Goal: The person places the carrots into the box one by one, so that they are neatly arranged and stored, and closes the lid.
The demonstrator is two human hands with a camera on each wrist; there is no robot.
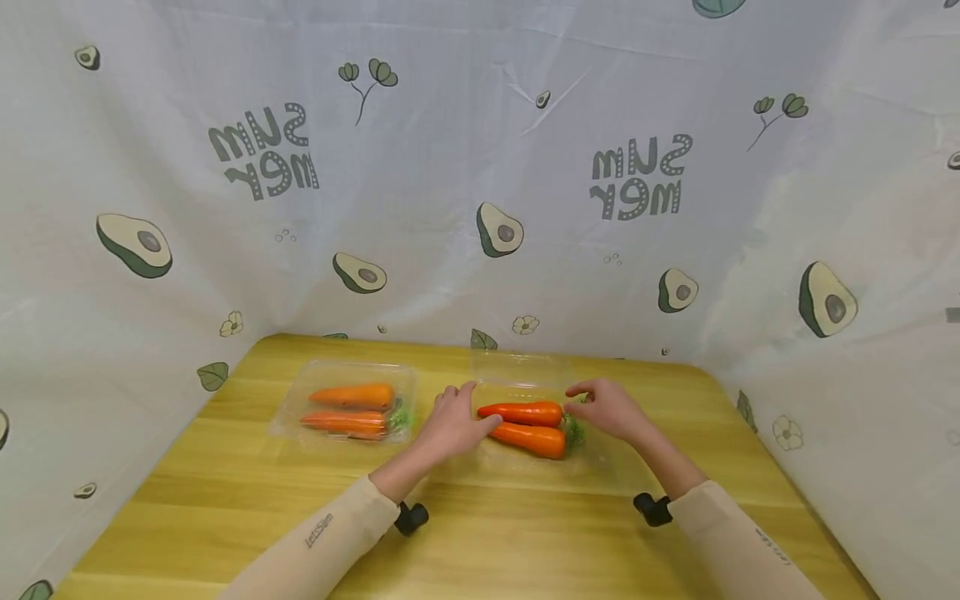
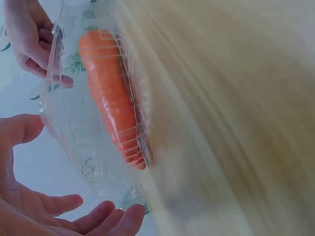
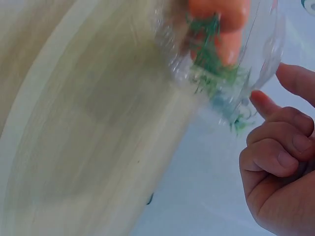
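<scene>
Two orange carrots (image 1: 527,438) with green tops lie in a clear plastic box (image 1: 517,467) whose lid (image 1: 521,367) stands raised at the back. My left hand (image 1: 455,423) is at the box's left end, fingers spread and thumb near the carrot tips. In the left wrist view this hand (image 2: 54,196) holds nothing. My right hand (image 1: 611,408) is at the other end, by the green tops (image 3: 216,64). In the right wrist view the thumb and index of the right hand (image 3: 280,152) are apart at the box's edge, the other fingers bent; contact is unclear.
To the left, a second clear box (image 1: 341,371) contains two more carrots (image 1: 352,396) and appears covered. Both boxes are on a wooden table (image 1: 480,542). A white printed curtain (image 1: 450,167) hangs behind the table and along its sides.
</scene>
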